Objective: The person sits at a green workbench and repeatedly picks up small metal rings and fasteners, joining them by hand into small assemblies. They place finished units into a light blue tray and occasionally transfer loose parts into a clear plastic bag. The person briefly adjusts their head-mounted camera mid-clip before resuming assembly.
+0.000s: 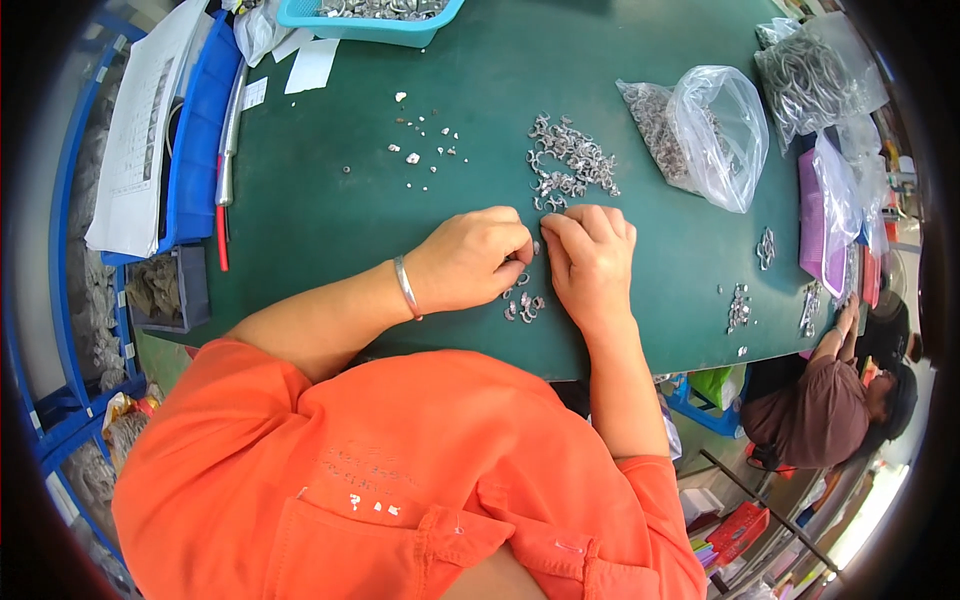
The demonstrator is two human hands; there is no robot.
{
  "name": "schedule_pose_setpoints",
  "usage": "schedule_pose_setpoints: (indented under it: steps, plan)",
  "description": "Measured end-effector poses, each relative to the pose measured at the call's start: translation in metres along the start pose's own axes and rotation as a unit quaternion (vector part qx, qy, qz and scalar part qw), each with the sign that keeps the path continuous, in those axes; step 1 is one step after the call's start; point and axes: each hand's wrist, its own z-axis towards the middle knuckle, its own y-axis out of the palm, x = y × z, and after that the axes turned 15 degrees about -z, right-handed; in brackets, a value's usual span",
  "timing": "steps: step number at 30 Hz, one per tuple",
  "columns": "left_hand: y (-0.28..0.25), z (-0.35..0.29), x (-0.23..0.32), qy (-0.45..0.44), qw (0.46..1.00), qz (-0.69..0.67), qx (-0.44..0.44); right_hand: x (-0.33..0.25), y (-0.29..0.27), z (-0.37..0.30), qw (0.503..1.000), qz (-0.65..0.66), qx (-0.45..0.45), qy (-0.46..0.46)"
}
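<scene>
My left hand (478, 256), with a silver bangle on its wrist, is closed, thumb and fingers pinched together above the green table (300, 180). Close beside it, my right hand (592, 258) is closed too, fingertips pressed together and pointing down. Whatever either pinch holds is hidden or too small to name. Just beyond my right fingertips lies a heap of small grey curved metal pieces (575, 158). A few similar grey pieces (525, 306) lie nearer me, between my wrists.
White crumbs (412, 158) are scattered left of the heap. A clear plastic bag (722, 140) of grey pieces stands at the right. A turquoise basket (420, 32) sits at the far edge, a blue tray (195, 150) at the left. A co-worker (815, 415) sits at the right.
</scene>
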Motion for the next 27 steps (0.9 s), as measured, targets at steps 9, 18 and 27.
schedule_pose_setpoints:
  steps: [9,18,27]
  plan:
    - [0.000,-0.001,-0.001,-0.016,1.000,0.001,0.021,0.010,-0.017,-0.017,0.999,0.036,-0.008,0.029]
    - [0.009,0.002,0.007,0.002,0.991,0.134,0.003,0.003,-0.011,-0.017,0.999,0.014,0.033,0.027]
    - [0.006,0.003,0.004,-0.015,0.997,0.069,0.005,0.010,-0.013,-0.032,0.993,-0.011,0.037,0.112]
